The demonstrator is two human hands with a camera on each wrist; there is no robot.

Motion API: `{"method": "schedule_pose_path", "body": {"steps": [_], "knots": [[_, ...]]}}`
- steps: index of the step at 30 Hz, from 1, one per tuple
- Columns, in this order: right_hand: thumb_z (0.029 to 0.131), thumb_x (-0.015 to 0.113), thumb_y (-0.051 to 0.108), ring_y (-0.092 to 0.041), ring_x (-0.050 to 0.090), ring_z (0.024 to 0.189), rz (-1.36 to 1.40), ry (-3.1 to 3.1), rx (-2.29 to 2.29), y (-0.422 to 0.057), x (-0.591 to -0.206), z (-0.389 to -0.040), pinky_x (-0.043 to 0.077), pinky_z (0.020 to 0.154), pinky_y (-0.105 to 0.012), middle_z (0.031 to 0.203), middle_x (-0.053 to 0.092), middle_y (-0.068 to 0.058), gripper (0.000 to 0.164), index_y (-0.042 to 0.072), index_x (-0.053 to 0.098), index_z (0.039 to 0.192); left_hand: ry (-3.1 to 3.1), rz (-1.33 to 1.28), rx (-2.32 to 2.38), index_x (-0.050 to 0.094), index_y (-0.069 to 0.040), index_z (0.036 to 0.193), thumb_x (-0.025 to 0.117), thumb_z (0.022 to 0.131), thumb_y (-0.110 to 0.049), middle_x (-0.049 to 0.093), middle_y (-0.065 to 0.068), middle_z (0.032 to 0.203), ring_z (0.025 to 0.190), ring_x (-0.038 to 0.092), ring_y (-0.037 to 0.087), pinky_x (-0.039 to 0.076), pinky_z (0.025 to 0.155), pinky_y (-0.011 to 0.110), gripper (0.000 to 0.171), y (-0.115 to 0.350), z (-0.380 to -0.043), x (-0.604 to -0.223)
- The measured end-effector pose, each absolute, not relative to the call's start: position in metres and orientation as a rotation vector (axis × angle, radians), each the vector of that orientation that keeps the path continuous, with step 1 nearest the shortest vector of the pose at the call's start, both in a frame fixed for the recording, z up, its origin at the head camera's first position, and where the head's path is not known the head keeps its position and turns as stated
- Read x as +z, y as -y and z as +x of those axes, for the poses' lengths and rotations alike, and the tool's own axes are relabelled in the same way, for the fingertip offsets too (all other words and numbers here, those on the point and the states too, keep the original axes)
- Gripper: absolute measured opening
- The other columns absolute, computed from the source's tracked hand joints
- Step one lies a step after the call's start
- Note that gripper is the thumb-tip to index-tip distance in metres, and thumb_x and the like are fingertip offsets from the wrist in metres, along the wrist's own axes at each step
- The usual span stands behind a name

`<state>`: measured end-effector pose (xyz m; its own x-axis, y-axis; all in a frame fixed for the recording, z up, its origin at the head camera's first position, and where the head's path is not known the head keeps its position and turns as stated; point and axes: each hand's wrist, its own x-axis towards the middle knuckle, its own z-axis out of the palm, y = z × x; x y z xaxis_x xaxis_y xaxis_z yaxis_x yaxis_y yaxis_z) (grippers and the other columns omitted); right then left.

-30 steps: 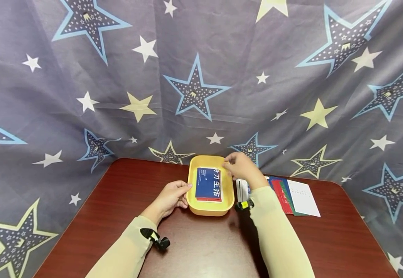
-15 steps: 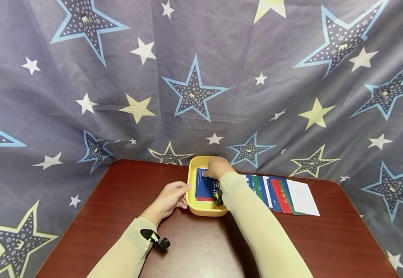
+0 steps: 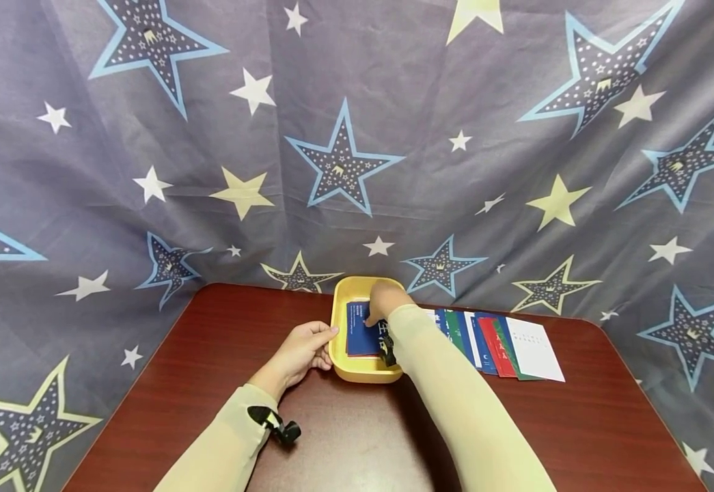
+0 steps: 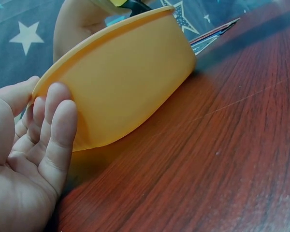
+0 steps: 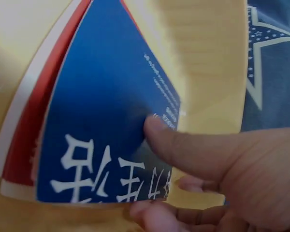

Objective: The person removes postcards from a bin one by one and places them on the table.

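Note:
A yellow plastic tray (image 3: 365,375) stands on the table with a small stack of cards inside. On top lies a blue card (image 5: 101,82) with large white characters; a red card (image 5: 34,130) and a white one (image 5: 14,121) show beneath it. My left hand (image 3: 300,352) holds the tray's left side, thumb at the rim and fingers against the outer wall (image 4: 121,82). Inside the tray, my right hand (image 3: 387,301) pinches the blue card by its edge, thumb on its face and fingers beneath. In the head view this hand and its sleeve hide part of the stack.
To the right of the tray, several cards lie in an overlapping row, among them a red card (image 3: 497,347) and a white card (image 3: 536,348) at the end. The dark red wooden table (image 3: 332,437) meets a grey star-patterned curtain (image 3: 307,55) behind.
My right hand has moved left from the tray's right rim onto the cards inside and pinches them. The stack has shifted slightly. My left hand stays on the tray.

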<state>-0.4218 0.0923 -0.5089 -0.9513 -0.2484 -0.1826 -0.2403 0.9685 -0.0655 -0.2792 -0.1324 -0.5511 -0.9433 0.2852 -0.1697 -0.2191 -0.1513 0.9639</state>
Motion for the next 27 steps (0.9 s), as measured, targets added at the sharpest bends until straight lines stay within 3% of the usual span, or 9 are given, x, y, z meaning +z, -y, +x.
{"method": "schedule_pose_path", "body": {"steps": [2,6,9,14,17,21,27], "knots": [[0.073,0.109,0.039,-0.021,0.073,0.103,-0.367,-2.943,-0.167,-0.096,-0.512,-0.429,0.063,0.116,-0.047,0.119,0.08,-0.007,0.067,0.006,0.076,0.122,-1.798,0.076,2.157,0.065,-0.004,0.107,0.069,0.115,-0.023,0.066,0.001,0.069,0.055,0.067,0.011,0.063,0.054,0.024,0.021,0.133,-0.279,-0.551],[0.07,0.111,0.028,-0.025,0.075,0.104,-0.359,-2.97,-0.309,-0.104,-0.498,-0.43,0.067,0.105,-0.047,0.119,0.081,-0.01,0.069,0.006,0.075,0.124,-1.792,0.066,2.166,0.065,-0.003,0.106,0.069,0.115,-0.023,0.066,0.0,0.069,0.055,0.067,0.011,0.063,0.054,0.024,0.022,0.134,-0.279,-0.552],[0.078,0.106,0.026,-0.027,0.076,0.112,-0.318,-2.931,-0.406,-0.111,-0.472,-0.419,0.067,0.104,-0.046,0.127,0.081,-0.01,0.065,0.007,0.075,0.132,-1.785,0.07,2.171,0.065,-0.004,0.105,0.069,0.115,-0.023,0.065,-0.001,0.07,0.055,0.067,0.011,0.063,0.053,0.023,0.022,0.134,-0.279,-0.552],[0.092,0.094,0.02,-0.033,0.072,0.132,-0.254,-2.91,-0.599,-0.131,-0.433,-0.392,0.056,0.124,-0.056,0.149,0.073,-0.017,0.069,0.007,0.065,0.154,-1.783,0.077,2.169,0.065,-0.007,0.104,0.069,0.115,-0.023,0.065,-0.001,0.07,0.055,0.067,0.011,0.063,0.053,0.024,0.02,0.133,-0.279,-0.551],[0.099,0.088,0.018,-0.036,0.073,0.127,-0.215,-2.877,-0.742,-0.152,-0.414,-0.373,0.055,0.123,-0.059,0.141,0.074,-0.021,0.07,0.007,0.058,0.161,-1.786,0.074,2.164,0.065,-0.007,0.104,0.068,0.115,-0.024,0.065,-0.001,0.07,0.055,0.067,0.011,0.063,0.053,0.024,0.02,0.133,-0.279,-0.551],[0.103,0.084,0.021,-0.033,0.075,0.107,-0.207,-2.84,-0.877,-0.196,-0.403,-0.357,0.061,0.114,-0.057,0.12,0.078,-0.022,0.063,0.001,0.06,0.158,-1.791,0.072,2.157,0.065,-0.006,0.105,0.069,0.115,-0.024,0.065,-0.001,0.069,0.054,0.067,0.011,0.063,0.053,0.024,0.02,0.132,-0.279,-0.551],[0.108,0.079,0.025,-0.037,0.074,0.116,-0.182,-2.851,-0.932,-0.273,-0.406,-0.347,0.061,0.112,-0.06,0.134,0.077,-0.03,0.059,-0.011,0.061,0.152,-1.802,0.068,2.156,0.065,-0.004,0.106,0.069,0.115,-0.024,0.066,0.0,0.068,0.054,0.067,0.011,0.063,0.053,0.024,0.021,0.132,-0.279,-0.552]]}}
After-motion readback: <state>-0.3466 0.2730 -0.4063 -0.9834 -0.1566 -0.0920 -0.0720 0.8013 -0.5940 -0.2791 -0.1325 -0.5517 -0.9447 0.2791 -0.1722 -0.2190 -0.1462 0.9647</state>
